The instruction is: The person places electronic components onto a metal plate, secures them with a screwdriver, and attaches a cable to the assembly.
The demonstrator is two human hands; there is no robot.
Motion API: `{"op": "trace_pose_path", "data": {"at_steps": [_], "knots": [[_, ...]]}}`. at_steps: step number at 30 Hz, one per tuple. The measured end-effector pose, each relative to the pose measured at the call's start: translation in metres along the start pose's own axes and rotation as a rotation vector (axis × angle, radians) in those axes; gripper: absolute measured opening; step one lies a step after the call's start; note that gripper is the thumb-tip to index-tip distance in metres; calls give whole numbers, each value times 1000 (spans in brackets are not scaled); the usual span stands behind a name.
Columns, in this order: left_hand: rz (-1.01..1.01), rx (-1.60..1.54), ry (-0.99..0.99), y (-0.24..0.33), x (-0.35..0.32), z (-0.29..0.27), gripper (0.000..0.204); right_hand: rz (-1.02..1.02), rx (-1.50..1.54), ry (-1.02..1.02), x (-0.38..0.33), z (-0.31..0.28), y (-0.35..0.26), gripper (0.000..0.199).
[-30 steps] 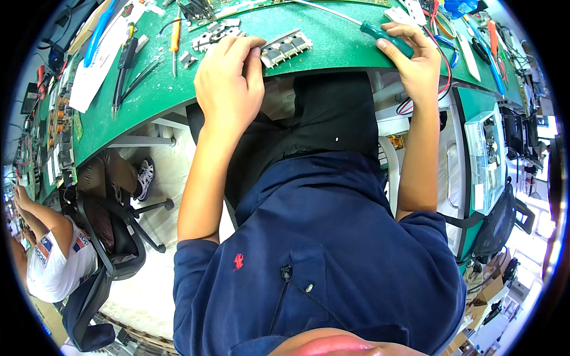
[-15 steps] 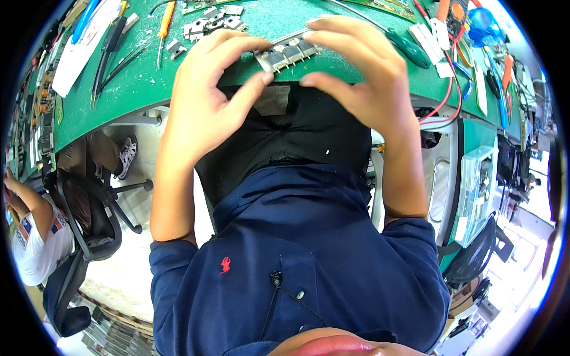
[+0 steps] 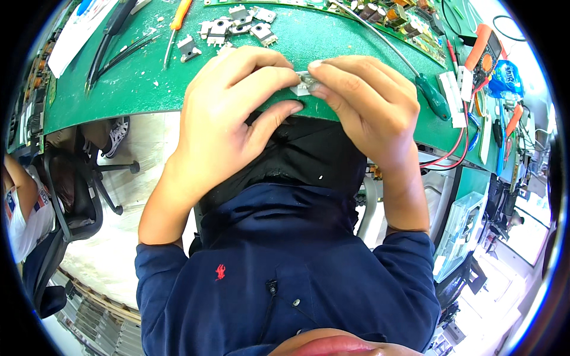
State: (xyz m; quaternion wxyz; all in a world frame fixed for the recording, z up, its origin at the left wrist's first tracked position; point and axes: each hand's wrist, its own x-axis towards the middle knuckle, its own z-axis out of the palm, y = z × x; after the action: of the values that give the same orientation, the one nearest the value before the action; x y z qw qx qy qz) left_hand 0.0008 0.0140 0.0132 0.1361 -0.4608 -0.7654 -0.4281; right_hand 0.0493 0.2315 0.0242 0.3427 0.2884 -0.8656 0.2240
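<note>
At the green table's near edge I have a short silvery metal heat-sink strip [image 3: 301, 89] between both hands. The thumb and fingers of my right hand [image 3: 374, 104] pinch its right end. My left hand [image 3: 228, 104] curls around its other side, fingertips against the strip and thumb a little lower. Most of the strip, with the black parts on it, is hidden behind my fingers. Just beyond my left hand lies a loose pile of small black-and-silver transistors [image 3: 237, 25], with a single one [image 3: 188, 48] to its left.
The green table [image 3: 136, 89] carries tweezers [image 3: 127, 56], a black soldering iron [image 3: 107, 41] and an orange-handled screwdriver [image 3: 180, 16] at left. A green-handled screwdriver [image 3: 433, 98], circuit board [image 3: 409, 26], orange multimeter [image 3: 484, 53] and red cables [image 3: 454, 155] lie right. A person [image 3: 27, 202] sits far left.
My right fingers have closed into a pinch on the strip, and my hands now cover most of it. The whole view has shifted, bringing more of the table's far side into sight.
</note>
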Motion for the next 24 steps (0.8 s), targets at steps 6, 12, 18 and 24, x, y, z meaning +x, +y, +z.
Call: {"op": "trace_pose_path", "data": {"at_steps": [6, 12, 18, 24], "knots": [[25, 27, 102, 1, -3, 14, 30, 25, -8, 15, -3, -2, -5, 26], [138, 33, 178, -2, -3, 20, 31, 28, -29, -51, 0, -8, -14, 27], [140, 19, 259, -1, -8, 30, 32, 74, -26, -152, 7, -15, -17, 23], [150, 10, 300, -4, -10, 37, 32, 158, -35, -198, 12, -19, -23, 20]]}}
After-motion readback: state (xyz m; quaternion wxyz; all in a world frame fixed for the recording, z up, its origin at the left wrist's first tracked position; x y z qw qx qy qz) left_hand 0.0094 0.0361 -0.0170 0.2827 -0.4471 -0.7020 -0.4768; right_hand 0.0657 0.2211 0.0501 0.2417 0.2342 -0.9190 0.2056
